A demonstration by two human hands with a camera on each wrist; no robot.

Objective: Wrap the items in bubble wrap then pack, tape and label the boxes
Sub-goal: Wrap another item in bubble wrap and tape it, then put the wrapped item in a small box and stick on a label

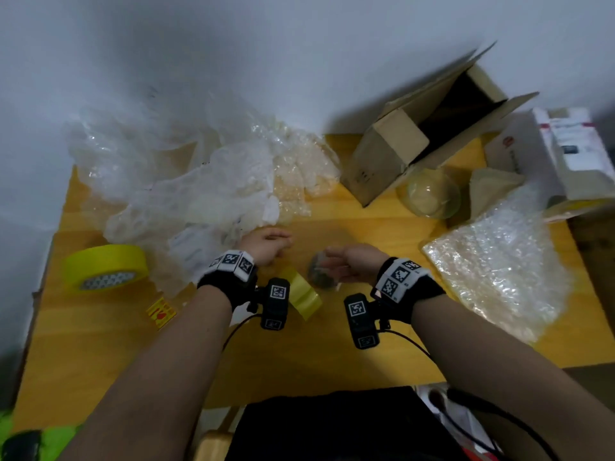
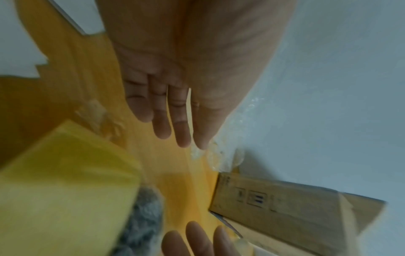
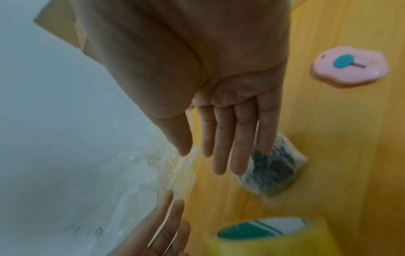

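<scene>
Head view: high above the yellow wooden tabletop (image 1: 332, 344), facing forward and down, both forearms in frame. Left wrist view: close under the palm, facing along straight fingers (image 2: 181, 124). Right wrist view: same closeness, along its fingers (image 3: 219, 147). All three share the small grey wrapped bundle (image 1: 319, 274) (image 2: 144, 213) (image 3: 271, 166) just beside the fingertips.

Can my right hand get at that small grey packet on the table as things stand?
Probably yes. The right hand is open, holds nothing and hovers right beside the grey packet, its fingertips at the packet's edge. Nothing lies between them; the yellow pack sits on the far side, toward the left hand.
</scene>
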